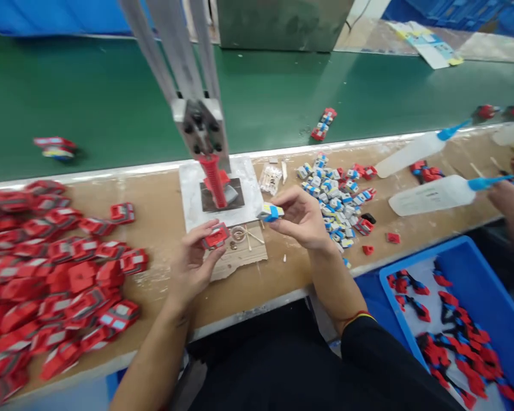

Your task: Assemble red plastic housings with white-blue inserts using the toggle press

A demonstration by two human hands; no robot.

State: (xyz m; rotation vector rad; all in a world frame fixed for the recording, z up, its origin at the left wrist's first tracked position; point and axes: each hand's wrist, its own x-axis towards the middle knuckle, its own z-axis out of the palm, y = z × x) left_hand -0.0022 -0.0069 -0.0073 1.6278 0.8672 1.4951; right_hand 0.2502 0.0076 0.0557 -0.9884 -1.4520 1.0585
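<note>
While L hand [193, 260] grips 1 red shell [216, 236], R hand [302, 217] pinches 1 blue-white block [271, 213].

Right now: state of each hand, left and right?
Left hand: closed on a red part, pinched at the fingertips.
Right hand: closed on a small blue, white and yellow piece.

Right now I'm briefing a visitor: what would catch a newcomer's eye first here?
The big heap of red toy parts on the bench's left side. At the middle, the left hand holds a red piece and the right hand a blue block, below a press with a red spring.
</note>
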